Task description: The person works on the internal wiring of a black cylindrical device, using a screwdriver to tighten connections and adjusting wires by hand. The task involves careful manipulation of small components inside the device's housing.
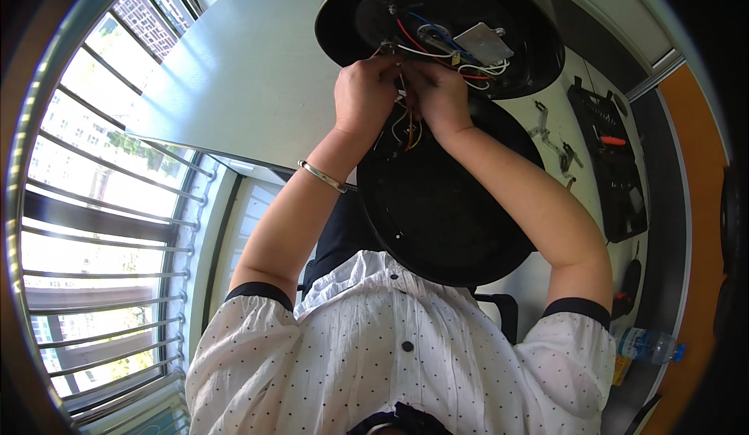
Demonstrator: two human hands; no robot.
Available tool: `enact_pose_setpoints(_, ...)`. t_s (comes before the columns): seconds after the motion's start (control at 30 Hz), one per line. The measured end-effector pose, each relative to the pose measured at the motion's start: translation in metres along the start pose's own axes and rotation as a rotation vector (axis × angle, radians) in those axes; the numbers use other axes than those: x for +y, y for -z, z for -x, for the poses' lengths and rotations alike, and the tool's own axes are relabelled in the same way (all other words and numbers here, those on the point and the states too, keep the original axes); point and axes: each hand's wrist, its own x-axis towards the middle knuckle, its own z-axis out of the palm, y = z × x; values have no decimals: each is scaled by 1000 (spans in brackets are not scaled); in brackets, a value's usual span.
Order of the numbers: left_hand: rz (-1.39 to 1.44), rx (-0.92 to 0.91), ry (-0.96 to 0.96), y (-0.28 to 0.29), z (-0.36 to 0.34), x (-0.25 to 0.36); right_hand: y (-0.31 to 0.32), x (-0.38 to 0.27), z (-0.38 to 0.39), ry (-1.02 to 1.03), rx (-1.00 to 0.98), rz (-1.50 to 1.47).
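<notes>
Just left of upper centre, the left hand (365,95) pinches thin wires (412,132) with thumb and fingertips pressed together, meeting the bent, pinching fingers of the right hand (441,99) — probably so one steadies what the other works, though the exact strand is hidden. The round black cover (460,216) lies below them and the black housing (546,14) above, close together perhaps to leave the wires slack — while the open tool case (612,189) sits far right, seemingly for easy reach.
</notes>
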Motion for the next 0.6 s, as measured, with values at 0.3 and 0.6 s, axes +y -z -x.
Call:
enact_pose_setpoints(0.3, -1, 15, -93, 1, 0, -2, -7, 7, 0, 101, 101, 124)
enact_pose_setpoints(0.6, -19, 19, -136, 8, 0, 4, -8, 8, 0, 106, 87, 114)
